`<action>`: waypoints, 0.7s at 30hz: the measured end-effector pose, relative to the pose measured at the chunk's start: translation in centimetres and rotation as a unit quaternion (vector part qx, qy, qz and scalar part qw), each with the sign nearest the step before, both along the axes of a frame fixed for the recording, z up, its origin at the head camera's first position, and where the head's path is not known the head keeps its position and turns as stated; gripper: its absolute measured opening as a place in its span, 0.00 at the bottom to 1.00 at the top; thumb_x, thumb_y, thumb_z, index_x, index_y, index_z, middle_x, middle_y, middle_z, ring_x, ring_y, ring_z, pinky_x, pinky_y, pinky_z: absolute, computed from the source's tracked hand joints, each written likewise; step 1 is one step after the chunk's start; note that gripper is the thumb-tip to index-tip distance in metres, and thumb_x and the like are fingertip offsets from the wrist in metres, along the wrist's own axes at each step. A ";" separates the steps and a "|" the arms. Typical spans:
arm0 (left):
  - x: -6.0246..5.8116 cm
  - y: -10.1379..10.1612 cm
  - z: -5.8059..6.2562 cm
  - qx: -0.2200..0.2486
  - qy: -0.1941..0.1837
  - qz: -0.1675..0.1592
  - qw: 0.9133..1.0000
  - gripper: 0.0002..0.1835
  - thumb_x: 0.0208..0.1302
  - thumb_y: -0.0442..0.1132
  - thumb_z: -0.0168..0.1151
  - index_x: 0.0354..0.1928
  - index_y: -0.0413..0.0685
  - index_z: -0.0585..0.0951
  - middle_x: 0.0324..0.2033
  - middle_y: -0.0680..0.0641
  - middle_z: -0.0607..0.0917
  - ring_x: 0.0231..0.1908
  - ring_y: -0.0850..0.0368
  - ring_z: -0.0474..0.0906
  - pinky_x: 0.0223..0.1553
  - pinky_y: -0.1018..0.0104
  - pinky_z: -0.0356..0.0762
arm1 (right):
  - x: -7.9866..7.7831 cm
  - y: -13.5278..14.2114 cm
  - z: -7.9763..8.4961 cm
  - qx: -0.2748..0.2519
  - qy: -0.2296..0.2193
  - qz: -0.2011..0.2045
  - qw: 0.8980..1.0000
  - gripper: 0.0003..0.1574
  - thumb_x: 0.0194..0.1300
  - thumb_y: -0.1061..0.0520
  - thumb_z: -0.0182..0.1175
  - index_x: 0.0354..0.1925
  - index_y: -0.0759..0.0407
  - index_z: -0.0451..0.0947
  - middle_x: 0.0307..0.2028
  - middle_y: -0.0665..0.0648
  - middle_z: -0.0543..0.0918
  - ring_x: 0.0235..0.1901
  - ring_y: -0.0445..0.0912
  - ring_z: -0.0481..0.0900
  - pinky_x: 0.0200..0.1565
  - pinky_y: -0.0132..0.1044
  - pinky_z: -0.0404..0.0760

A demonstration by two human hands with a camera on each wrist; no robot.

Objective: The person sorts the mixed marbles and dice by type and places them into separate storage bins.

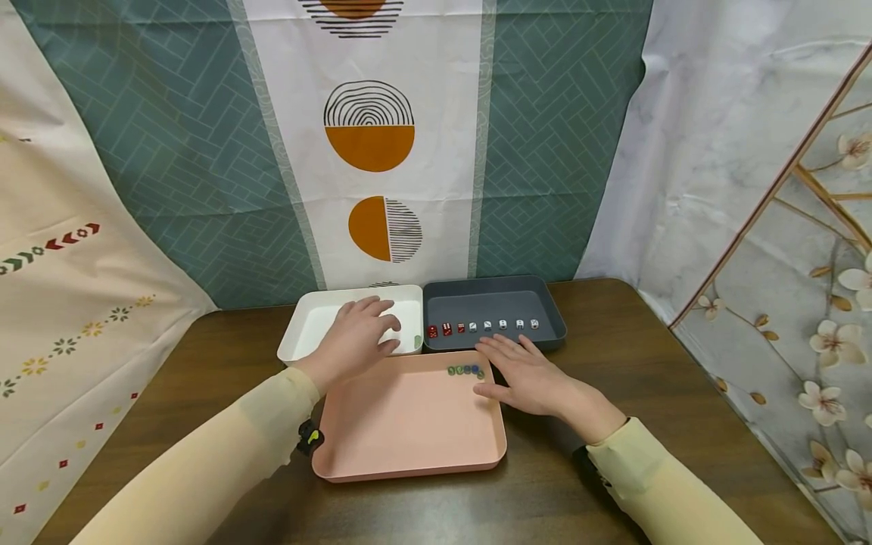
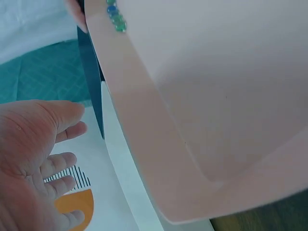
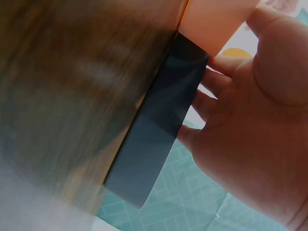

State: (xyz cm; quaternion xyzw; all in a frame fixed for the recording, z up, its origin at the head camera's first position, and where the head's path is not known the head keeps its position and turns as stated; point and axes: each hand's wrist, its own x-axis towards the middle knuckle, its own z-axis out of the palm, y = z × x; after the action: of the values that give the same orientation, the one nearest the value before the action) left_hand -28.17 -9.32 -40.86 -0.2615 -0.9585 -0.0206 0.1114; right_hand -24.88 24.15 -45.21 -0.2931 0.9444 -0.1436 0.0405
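Observation:
My left hand (image 1: 359, 341) hovers over the white tray (image 1: 294, 341), its fingers loosely bent with nothing between them. In the left wrist view that hand (image 2: 33, 159) shows bare fingertips. A greenish glass bead (image 1: 418, 341) lies at the white tray's right side. My right hand (image 1: 534, 381) is held, fingers extended, over the right corner of the pink tray (image 1: 415, 469) and the front rim of the dark grey tray (image 1: 490, 290); whether it touches them I cannot tell. Several green and blue glass beads (image 1: 467, 370) cluster in the pink tray's back right corner.
Inside the dark tray, red dice (image 1: 446, 329) and white dice (image 1: 502, 325) form a row. The three trays adjoin one another on a brown wooden table (image 1: 613, 348). Patterned cloth (image 1: 545, 151) hangs behind and at both sides.

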 end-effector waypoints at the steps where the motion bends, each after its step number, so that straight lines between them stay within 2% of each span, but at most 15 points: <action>1: 0.1 0.1 0.0 0.001 0.000 -0.003 1.000 0.11 0.74 0.43 0.76 0.53 0.49 0.91 0.72 0.36 0.80 0.76 0.31 0.69 0.73 0.27 0.65 | 0.0 0.0 0.0 0.000 0.000 0.000 1.000 0.53 0.81 0.31 0.62 0.86 0.59 0.61 0.85 0.61 0.63 0.86 0.61 0.53 0.82 0.68 0.43; 9: 1.1 1.1 -0.3 0.018 -0.009 -0.025 0.999 0.12 0.74 0.45 0.76 0.53 0.50 0.91 0.72 0.36 0.80 0.76 0.31 0.69 0.73 0.27 0.65 | 0.0 0.0 0.0 0.004 0.001 -0.001 1.000 0.53 0.81 0.30 0.60 0.86 0.59 0.61 0.85 0.61 0.62 0.86 0.61 0.53 0.82 0.68 0.44; 21: 2.7 3.7 -0.2 0.026 -0.026 -0.074 0.997 0.12 0.71 0.41 0.79 0.54 0.54 0.92 0.74 0.38 0.78 0.78 0.32 0.66 0.74 0.27 0.63 | -0.1 -0.1 -0.1 0.002 0.002 -0.005 1.000 0.52 0.81 0.30 0.60 0.86 0.58 0.62 0.85 0.61 0.63 0.86 0.61 0.53 0.82 0.68 0.44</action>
State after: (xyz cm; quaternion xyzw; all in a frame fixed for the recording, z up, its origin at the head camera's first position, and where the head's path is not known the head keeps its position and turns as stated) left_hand -25.49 -5.65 -41.04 -0.3277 -0.9384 -0.0599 0.0918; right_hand -24.97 24.10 -45.34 -0.2890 0.9461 -0.1413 0.0389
